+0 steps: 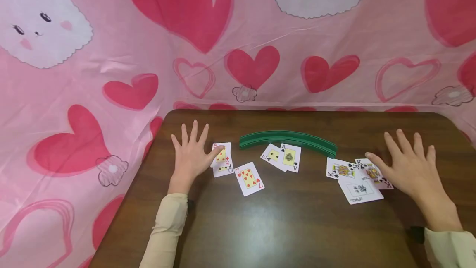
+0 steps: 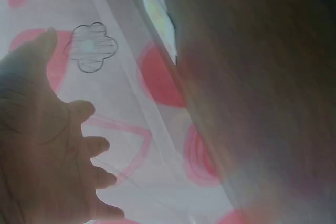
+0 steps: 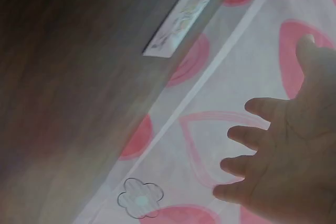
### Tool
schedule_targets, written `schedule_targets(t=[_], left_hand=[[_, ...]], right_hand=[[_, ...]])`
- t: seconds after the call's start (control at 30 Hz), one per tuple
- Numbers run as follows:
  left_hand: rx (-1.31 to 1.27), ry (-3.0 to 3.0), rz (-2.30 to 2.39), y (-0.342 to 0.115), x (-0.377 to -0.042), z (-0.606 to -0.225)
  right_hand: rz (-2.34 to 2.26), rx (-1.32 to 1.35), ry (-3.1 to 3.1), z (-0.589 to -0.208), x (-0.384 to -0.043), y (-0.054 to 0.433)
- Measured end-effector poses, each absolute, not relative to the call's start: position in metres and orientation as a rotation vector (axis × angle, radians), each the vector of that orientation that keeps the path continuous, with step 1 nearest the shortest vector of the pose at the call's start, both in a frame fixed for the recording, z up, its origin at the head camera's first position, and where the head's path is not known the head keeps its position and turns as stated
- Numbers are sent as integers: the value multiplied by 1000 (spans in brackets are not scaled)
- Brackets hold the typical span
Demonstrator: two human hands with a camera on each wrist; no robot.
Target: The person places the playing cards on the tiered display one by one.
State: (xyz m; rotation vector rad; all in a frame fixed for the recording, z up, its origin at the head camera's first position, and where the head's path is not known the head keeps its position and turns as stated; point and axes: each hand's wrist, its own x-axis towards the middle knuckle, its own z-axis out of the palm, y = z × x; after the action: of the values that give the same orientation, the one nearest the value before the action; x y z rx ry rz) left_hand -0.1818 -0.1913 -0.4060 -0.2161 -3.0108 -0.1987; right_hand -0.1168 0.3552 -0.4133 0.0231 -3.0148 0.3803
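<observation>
My left hand [image 1: 189,156] is spread flat, fingers straight, at the left of the table, its thumb overlapping the five of diamonds [image 1: 219,158] in the head view. That five partly covers a ten [image 1: 222,172], and a seven of hearts [image 1: 249,179] lies beside them. On the right, my right hand [image 1: 412,171] is spread too, with the thumb over the edge of a king [image 1: 375,175]. Two more face cards lie against it, a king of spades [image 1: 340,169] and a paler card [image 1: 358,191]. Both wrist views show the palms holding nothing.
A green curved card holder [image 1: 288,137] stands toward the back of the brown table [image 1: 260,226]. In front of it an ace of spades [image 1: 291,157] overlaps a clubs card [image 1: 273,155]. A pink heart-patterned cloth [image 1: 208,77] hangs behind and to the left.
</observation>
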Motion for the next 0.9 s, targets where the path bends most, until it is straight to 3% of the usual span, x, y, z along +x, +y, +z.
schedule_targets(t=[0.5, 0.9], left_hand=[[-316, -2605, -1530, -142, -206, -395], [-123, -2588, -1732, -102, -214, -418]], right_hand=[[756, 137, -2744, -380, -124, 325], [993, 102, -2647, -372, -133, 275]])
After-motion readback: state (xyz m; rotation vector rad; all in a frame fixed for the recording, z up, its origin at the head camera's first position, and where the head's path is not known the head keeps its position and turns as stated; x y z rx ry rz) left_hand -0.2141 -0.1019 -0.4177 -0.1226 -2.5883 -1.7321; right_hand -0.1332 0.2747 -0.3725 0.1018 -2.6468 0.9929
